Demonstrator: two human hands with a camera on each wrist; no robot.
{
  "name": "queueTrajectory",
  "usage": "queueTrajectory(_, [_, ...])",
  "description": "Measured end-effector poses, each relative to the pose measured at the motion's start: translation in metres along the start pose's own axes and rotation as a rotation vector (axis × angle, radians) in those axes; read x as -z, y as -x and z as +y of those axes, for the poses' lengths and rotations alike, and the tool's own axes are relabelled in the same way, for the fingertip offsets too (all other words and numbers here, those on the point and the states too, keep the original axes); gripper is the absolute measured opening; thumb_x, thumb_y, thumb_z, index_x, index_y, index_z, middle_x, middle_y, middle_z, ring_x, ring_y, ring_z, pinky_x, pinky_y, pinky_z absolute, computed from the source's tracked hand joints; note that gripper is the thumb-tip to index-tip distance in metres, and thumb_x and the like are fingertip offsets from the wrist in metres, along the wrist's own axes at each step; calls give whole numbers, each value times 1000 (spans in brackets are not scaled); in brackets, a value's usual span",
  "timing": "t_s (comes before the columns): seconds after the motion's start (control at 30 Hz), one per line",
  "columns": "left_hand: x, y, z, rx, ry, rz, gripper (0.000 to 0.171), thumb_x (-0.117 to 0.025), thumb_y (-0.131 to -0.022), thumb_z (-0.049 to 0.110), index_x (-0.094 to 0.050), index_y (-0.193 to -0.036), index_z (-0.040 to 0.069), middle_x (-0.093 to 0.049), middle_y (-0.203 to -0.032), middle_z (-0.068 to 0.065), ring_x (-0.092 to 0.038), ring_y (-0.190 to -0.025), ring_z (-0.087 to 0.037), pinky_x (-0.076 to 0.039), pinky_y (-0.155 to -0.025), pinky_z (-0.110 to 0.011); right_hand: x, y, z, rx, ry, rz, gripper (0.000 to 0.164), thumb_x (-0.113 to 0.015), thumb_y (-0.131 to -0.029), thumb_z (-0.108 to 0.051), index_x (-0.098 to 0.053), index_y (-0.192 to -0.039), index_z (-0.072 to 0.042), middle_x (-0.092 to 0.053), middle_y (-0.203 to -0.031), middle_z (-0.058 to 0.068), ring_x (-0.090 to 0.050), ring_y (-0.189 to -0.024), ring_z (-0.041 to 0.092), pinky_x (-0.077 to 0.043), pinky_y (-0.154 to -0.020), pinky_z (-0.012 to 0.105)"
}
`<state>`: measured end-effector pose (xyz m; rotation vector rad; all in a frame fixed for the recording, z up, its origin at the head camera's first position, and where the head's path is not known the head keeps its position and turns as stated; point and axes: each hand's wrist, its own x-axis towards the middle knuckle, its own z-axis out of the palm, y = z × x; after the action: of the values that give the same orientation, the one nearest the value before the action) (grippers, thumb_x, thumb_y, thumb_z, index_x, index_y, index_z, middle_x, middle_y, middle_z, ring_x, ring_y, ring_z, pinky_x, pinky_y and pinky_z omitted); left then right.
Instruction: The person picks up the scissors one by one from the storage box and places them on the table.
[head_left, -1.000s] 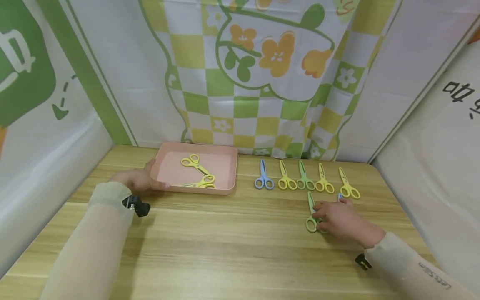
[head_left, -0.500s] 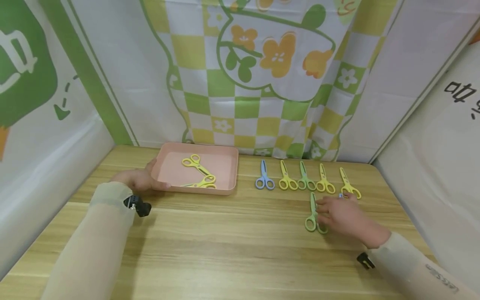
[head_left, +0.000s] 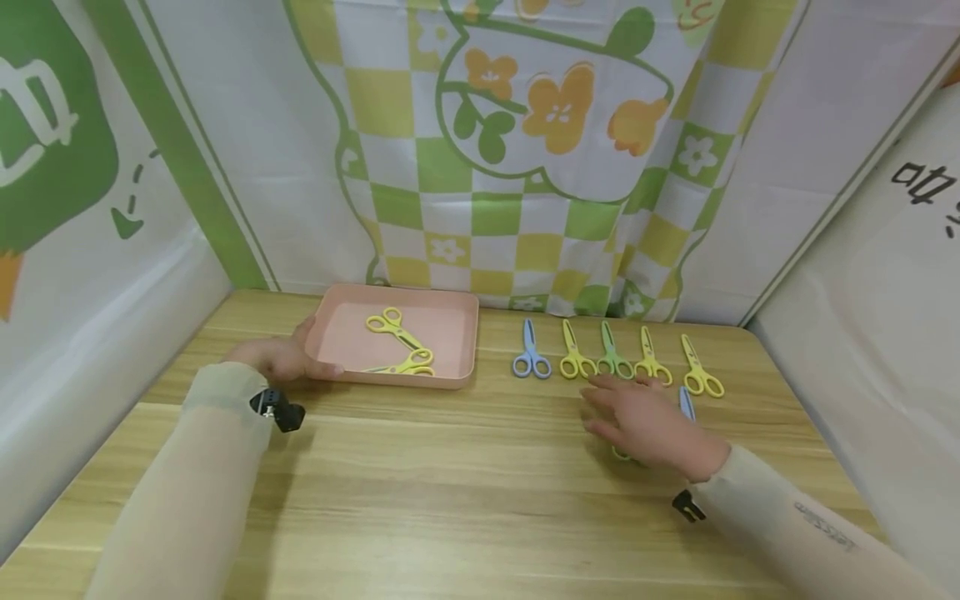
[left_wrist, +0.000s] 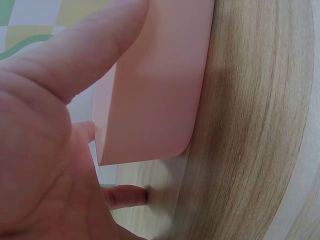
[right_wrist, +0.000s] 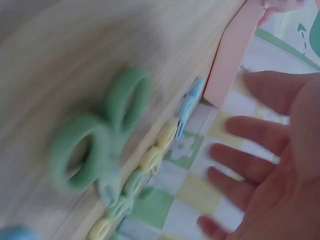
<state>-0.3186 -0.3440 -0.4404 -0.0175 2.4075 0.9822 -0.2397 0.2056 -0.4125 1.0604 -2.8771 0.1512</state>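
Note:
My left hand rests at the near left corner of a pink tray. Its thumb lies straight along the front wall, the fingers beside the left side. Two yellow scissors are visible in the tray, one of them lying diagonally. My right hand hovers with spread fingers, holding nothing, over green scissors that it mostly hides in the head view. The right wrist view shows those green scissors on the table, apart from the fingers. Blue scissors lie partly hidden behind the right hand.
Along the back right runs a row: blue scissors, yellow scissors, green scissors, then two more yellow scissors, the last at the far right. A checked curtain hangs behind the wooden table.
My right hand has moved left from beside the blue scissors, across the near green scissors, uncovering the blue blades. The left hand and the tray stay in place.

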Motion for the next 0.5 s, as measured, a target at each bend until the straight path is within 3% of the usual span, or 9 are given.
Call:
queueTrajectory(0.13, [1,-1,0,-13,6,6,153,-85,-66,63,27,-151,5,21,-158,-29,10,-144,-48,4,-113,-61,-2,-30,-19,69,-37,25,74,-62,-98,-46,-35,-155,-6,-33,-159,12,-32,-143,30,-30,-104,63])
queueTrajectory(0.23, [2,-2,-2,-17,-1,3,152,-85,-67,62,28,-151,5,22,-157,-29,11,-144,-49,4,-113,-62,-5,-57,-39,113,-71,-21,81,-54,-100,-52,-21,-159,-8,-18,-164,7,-17,-149,25,-19,-111,61])
queueTrajectory(0.4, [2,-4,-5,-30,-8,2,149,-85,-70,59,27,-151,4,22,-158,-29,11,-144,-49,2,-113,-63,-15,-103,-74,199,-65,-127,83,-39,-101,-63,-14,-161,-12,-9,-166,2,-8,-150,19,-8,-114,60])
queueTrajectory(0.5, [1,-4,-4,-29,3,1,147,-84,-71,59,27,-152,6,22,-158,-27,12,-144,-48,2,-113,-62,-21,-127,-91,232,-63,-180,82,-39,-100,-64,-17,-161,-13,-13,-165,1,-8,-150,18,-7,-114,61])
